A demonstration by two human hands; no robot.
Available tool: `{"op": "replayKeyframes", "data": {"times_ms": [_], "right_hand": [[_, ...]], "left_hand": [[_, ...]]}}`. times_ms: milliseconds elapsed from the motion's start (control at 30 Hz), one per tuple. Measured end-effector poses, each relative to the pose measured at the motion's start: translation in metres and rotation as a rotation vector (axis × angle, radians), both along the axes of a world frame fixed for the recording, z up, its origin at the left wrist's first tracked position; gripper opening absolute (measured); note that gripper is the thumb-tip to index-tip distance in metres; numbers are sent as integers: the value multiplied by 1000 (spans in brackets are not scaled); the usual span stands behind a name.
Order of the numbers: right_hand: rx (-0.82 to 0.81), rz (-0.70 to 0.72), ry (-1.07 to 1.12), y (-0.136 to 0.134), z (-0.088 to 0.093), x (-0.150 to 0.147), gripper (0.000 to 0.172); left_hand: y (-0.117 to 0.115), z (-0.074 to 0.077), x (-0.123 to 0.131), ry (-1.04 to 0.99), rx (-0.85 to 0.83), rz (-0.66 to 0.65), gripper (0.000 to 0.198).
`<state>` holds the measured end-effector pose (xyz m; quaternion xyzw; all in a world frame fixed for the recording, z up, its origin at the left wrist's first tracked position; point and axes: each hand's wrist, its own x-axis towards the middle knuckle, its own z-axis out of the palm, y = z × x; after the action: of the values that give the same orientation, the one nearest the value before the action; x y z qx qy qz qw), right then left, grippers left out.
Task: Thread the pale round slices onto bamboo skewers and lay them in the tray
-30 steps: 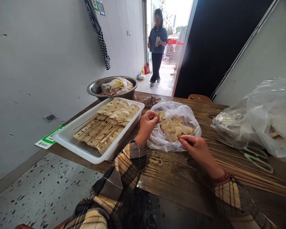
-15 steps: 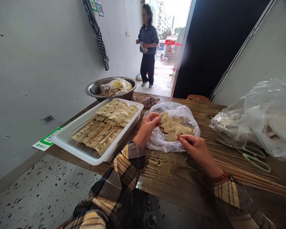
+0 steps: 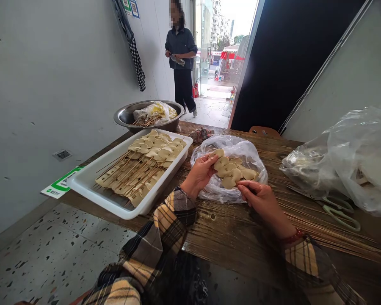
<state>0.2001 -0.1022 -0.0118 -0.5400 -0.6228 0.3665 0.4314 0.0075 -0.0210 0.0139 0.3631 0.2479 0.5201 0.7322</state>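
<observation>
My left hand (image 3: 200, 173) pinches the upper end of a row of thin, round, pale beige food slices (image 3: 224, 166). My right hand (image 3: 258, 195) is closed at the lower end of that row, its fingertips around a thin skewer, most of which is hidden. Both hands are over an open clear plastic bag (image 3: 209, 192) holding more beige slices (image 3: 249, 174). To the left, a white tray (image 3: 114, 212) carries several skewers threaded with similar slices (image 3: 152, 148), laid in overlapping rows.
Behind the tray stands a metal basin (image 3: 122, 116) with a plastic bag and skewers. On the right lie green-handled scissors (image 3: 343, 216), a bundle of bare skewers (image 3: 339, 239) and a large clear bag (image 3: 358, 156). A person (image 3: 182, 51) is near the doorway.
The person by the doorway has moved left. My hands keep nearly the same grip, with the left one shifted slightly down and to the right.
</observation>
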Motion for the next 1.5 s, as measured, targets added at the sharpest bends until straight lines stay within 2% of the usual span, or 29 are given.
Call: {"op": "replayKeyframes", "data": {"times_ms": [200, 533, 700, 833, 1000, 1133, 1300, 1500], "right_hand": [[57, 39, -102, -3, 6, 0, 36], [146, 3, -131, -1, -1, -2, 34], [102, -11, -79, 0, 2, -4, 35], [32, -47, 48, 0, 5, -5, 43], [59, -108, 123, 2, 7, -3, 44], [130, -161, 30, 4, 6, 0, 40], [309, -193, -161, 4, 3, -1, 31], [366, -180, -250, 4, 0, 0, 29]], "left_hand": [[2, 3, -4, 3, 1, 65, 26], [4, -3, -1, 51, -3, 89, 29], [1, -3, 0, 41, -18, 84, 27], [0, -2, 0, 51, -27, 14, 36], [-3, -1, 2, 143, -5, -119, 42], [-7, 1, 6, 161, 21, -117, 51], [-9, 2, 9, 149, 10, -80, 55], [-8, 1, 9, 149, -7, -141, 42]]}}
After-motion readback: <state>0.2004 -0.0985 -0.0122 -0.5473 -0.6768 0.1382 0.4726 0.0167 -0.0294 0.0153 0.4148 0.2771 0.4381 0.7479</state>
